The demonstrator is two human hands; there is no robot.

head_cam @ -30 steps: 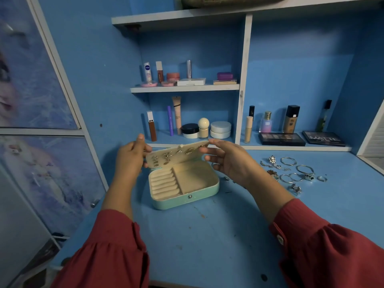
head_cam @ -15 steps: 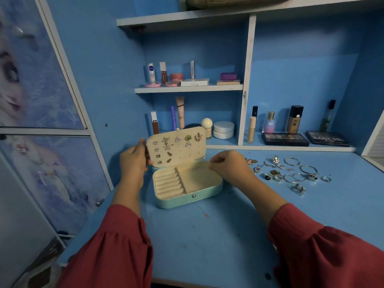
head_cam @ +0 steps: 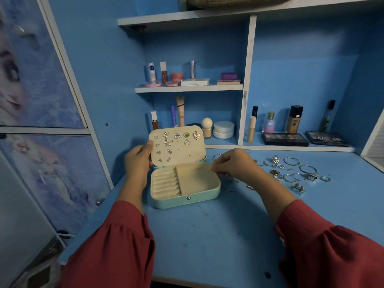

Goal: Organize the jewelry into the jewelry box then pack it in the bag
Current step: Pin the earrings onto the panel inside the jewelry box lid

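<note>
1. Sorting stage, I'd say: jewelry box sits open on the desk, earrings pinned in its lid, trays bare.
2. Next move probably means lifting one piece from the loose jewelry just right of the box.
3. Left hand grips the lid's edge, propping it up.
4. Right hand hovers curled at the box's right rim; can't tell if it pinches anything.
</note>
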